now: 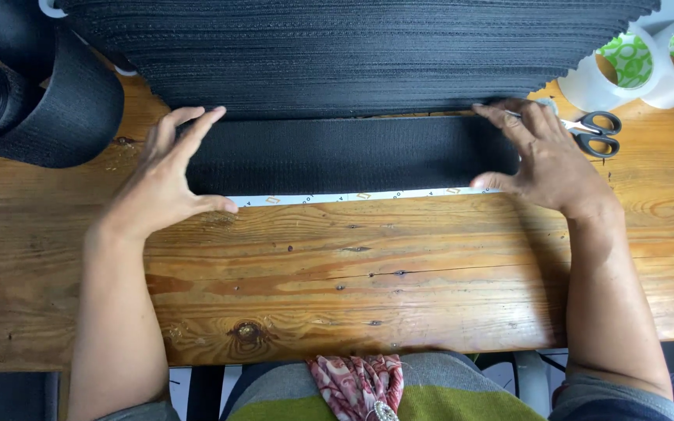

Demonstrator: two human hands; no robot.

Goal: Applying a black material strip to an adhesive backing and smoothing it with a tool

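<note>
A cut length of wide black webbing strap (349,154) lies flat across a wooden table (368,273), over a pale measuring strip (352,197) that shows along its near edge. My left hand (167,175) rests at the strap's left end, fingers spread, thumb on the table. At the strap's right end my right hand (544,156) presses down with its fingers spread. Neither hand grips anything.
A tall stack of cut black straps (352,54) sits just behind. A big roll of black webbing (40,93) stands at the far left. Black-handled scissors (594,132) and two rolls of clear tape (641,66) lie at the far right.
</note>
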